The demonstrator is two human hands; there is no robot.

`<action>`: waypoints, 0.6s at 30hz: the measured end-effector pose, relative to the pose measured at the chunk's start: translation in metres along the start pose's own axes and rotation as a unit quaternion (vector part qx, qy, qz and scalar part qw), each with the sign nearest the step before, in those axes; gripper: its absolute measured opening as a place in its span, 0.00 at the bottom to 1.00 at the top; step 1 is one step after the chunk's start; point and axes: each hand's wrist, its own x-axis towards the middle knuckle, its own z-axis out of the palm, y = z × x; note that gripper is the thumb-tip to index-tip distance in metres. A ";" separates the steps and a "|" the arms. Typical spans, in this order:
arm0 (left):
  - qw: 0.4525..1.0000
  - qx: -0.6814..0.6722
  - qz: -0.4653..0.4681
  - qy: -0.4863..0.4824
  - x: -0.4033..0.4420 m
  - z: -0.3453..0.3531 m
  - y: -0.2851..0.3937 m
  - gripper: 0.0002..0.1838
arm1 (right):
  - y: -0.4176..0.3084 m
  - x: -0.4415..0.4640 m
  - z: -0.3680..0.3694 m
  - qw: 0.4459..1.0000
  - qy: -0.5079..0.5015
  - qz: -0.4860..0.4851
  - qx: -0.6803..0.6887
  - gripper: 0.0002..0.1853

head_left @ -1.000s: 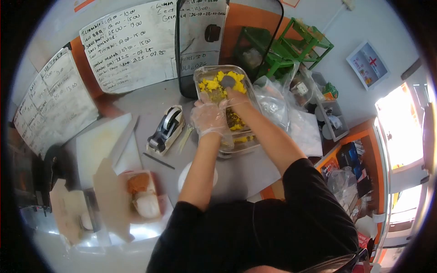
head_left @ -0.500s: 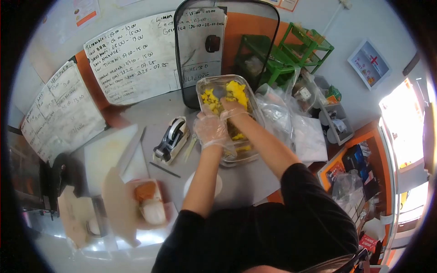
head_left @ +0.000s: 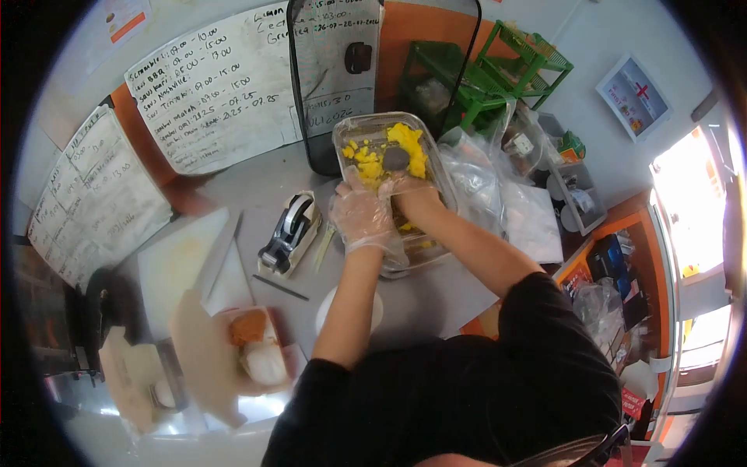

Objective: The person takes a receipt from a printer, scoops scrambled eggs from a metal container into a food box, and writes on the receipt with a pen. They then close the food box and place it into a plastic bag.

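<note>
A clear rectangular plastic container (head_left: 440,167) holds crumbled yellow scrambled egg (head_left: 406,140). My right hand (head_left: 412,194), in a thin clear plastic glove, reaches into it with the fingers curled. Just beyond those fingers lies a dark rounded spoon-like head (head_left: 395,159) among the egg; its handle is hidden. My left hand (head_left: 363,214), gloved too, lies over the container's left side, fingers stretched forward towards the egg and close beside my right hand. Left of the container stand a black tape dispenser (head_left: 289,233) and a pale green strip (head_left: 324,247).
Open takeaway boxes sit front left, one with a brown fried piece (head_left: 248,328) and white rice (head_left: 264,363). Cutting boards (head_left: 183,257) lie behind them. A black-framed clear panel (head_left: 311,156) stands behind the container, with plastic bags (head_left: 476,183) and green racks (head_left: 521,74) to the right.
The view has shifted slightly. The dark spoon-like head has moved right within the container along with my right hand, and shows more fully. My left hand stays at the container's left side.
</note>
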 end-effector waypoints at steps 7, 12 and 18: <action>1.000 -0.002 0.005 0.023 -0.003 -0.003 0.005 0.38 | 0.012 -0.009 -0.034 0.996 0.044 -0.040 -0.068 0.16; 1.000 0.002 0.005 0.014 -0.004 0.000 0.005 0.38 | 0.012 0.022 0.001 0.986 0.002 0.156 0.065 0.16; 1.000 0.002 -0.002 0.009 -0.005 -0.001 0.002 0.39 | 0.004 0.005 -0.006 0.999 0.001 -0.013 0.048 0.21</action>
